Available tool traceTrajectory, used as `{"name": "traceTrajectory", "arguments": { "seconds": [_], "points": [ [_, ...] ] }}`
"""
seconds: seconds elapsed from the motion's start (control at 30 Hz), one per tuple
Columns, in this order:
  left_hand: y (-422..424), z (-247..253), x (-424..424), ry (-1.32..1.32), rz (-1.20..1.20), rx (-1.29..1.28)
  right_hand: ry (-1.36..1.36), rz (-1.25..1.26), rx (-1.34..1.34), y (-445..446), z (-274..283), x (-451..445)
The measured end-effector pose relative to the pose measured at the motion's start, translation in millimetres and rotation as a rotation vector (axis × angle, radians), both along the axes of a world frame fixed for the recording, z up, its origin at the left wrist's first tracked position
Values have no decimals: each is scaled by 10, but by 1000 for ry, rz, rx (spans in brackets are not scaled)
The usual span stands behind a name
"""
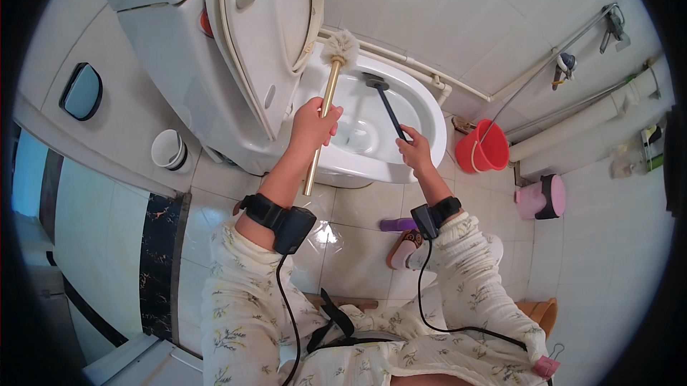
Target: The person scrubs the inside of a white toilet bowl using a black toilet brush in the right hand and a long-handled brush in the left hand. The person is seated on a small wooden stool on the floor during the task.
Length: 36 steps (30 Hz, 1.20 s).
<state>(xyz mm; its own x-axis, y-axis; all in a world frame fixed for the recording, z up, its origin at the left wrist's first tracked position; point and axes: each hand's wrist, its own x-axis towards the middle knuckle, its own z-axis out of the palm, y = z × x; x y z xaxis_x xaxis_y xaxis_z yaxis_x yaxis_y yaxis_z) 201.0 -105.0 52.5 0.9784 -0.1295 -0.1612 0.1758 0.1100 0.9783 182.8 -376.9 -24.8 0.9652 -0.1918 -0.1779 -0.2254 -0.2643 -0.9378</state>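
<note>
My left hand [313,124] is closed around the gold metal handle of a toilet brush [333,82], whose round pale bristle head points up and away from me, over the back part of the bowl. The dark handle of a second brush [390,109] is in my right hand [415,151]. Its dark, flat head lies against the inner far wall of the white ceramic toilet bowl [433,133]. The toilet seat and lid [257,47] stand raised at the left of the bowl. Some water shows in the bowl's bottom.
A red bucket [482,147] stands right of the toilet, with a pink bin [541,197] beyond it. Cream pipes [413,64] run along the far wall. A white container [169,149] is at the left. Cables hang from both wrist devices. A purple object [397,224] lies near my slippered foot.
</note>
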Motion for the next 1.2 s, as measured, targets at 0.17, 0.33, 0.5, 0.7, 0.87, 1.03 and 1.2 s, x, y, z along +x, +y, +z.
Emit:
{"name": "traceTrajectory", "arguments": {
  "seconds": [0.17, 0.33, 0.5, 0.7, 0.87, 1.03, 1.2],
  "points": [
    [11, -36, 14, -1, -1, 6, -36, -76, 5, -252, -30, -236],
    [-14, 1, 11, 14, 41, 48, -83, -170, 101, -575, -166, -624],
    [-44, -43, 17, -4, 2, 15, -33, -21, -100, -84, -75, -97],
    [-21, -38, 25, 1, 6, 3, -208, -5, -228, -302, -209, -286],
    [109, -58, 61, 13, 69, 47, -77, -121, -38, -592, -272, -559],
    [29, -37, 65, 11, 42, -2, -102, 8, -53, -56, -107, -23],
    [73, -25, 58, 16, 47, -33, -93, 223, -388, 231, 49, 8]
  ]
}}
